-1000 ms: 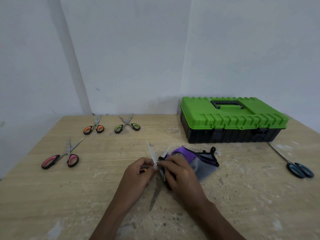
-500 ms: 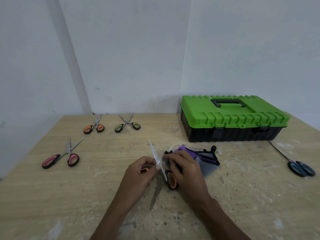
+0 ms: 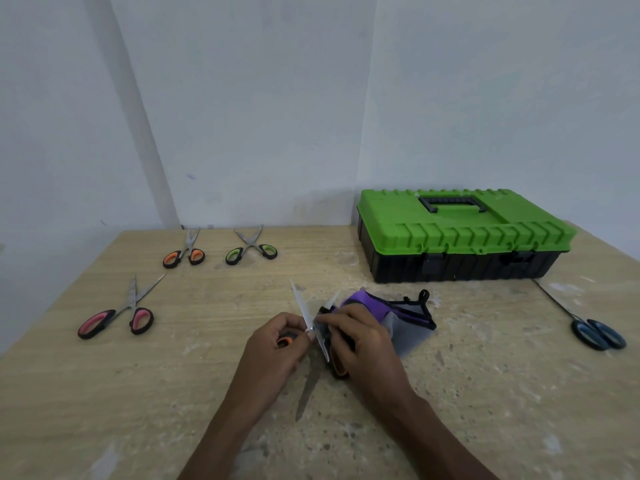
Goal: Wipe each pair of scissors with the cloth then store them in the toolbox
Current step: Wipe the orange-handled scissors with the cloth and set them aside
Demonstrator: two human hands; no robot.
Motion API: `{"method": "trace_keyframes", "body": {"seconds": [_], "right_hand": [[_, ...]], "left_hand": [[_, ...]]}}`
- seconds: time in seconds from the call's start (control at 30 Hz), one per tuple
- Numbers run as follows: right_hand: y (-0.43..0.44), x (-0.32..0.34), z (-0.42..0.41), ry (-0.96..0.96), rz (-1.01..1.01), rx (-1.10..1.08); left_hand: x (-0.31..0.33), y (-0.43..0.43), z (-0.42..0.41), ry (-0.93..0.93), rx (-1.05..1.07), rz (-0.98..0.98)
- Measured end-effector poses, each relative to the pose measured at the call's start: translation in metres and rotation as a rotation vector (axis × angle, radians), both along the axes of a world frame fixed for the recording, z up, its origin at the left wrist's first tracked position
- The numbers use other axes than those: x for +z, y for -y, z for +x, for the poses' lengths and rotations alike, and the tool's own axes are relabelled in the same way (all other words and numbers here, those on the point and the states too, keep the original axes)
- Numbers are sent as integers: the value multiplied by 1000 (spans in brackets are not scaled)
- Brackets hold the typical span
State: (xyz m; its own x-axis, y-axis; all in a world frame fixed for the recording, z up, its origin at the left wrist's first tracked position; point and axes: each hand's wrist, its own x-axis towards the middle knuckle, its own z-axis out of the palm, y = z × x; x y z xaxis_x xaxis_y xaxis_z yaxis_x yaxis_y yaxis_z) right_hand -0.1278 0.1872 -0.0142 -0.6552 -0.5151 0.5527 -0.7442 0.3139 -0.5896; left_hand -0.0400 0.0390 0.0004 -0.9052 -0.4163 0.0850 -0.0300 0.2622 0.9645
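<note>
My left hand (image 3: 273, 351) grips one orange handle of an opened pair of orange-handled scissors (image 3: 300, 303), whose blades spread upward. My right hand (image 3: 360, 341) presses the purple, grey and black cloth (image 3: 405, 320) against the other blade, with the second orange handle showing under its fingers. The green-lidded black toolbox (image 3: 464, 233) stands shut at the back right. Several other pairs lie on the table: pink scissors (image 3: 117, 315) at left, a second orange pair (image 3: 185, 252) and green scissors (image 3: 251, 249) near the wall, blue scissors (image 3: 588, 327) at right.
The wooden table (image 3: 138, 393) has worn pale patches. White walls meet in a corner behind it. The table's left edge runs diagonally past the pink scissors.
My right hand with the cloth has slid along the blade toward the pivot and handle, and the left blade has tilted a little further left.
</note>
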Motion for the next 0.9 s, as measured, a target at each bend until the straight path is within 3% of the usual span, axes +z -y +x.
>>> {"method": "trace_keyframes", "body": {"seconds": [0.2,0.47,0.73,0.9], "right_hand": [[2,0,-2,16,-61,-75],[-3,1,1,-25,75,22],[-11,8,-25,42,-125,-322],[-21,13,-18,-7,-215,-340]], "left_hand": [[1,-1,0,-7,-9,15],[1,2,1,-6,-16,-3],[3,1,3,-19,0,14],[2,1,1,-7,8,3]]}}
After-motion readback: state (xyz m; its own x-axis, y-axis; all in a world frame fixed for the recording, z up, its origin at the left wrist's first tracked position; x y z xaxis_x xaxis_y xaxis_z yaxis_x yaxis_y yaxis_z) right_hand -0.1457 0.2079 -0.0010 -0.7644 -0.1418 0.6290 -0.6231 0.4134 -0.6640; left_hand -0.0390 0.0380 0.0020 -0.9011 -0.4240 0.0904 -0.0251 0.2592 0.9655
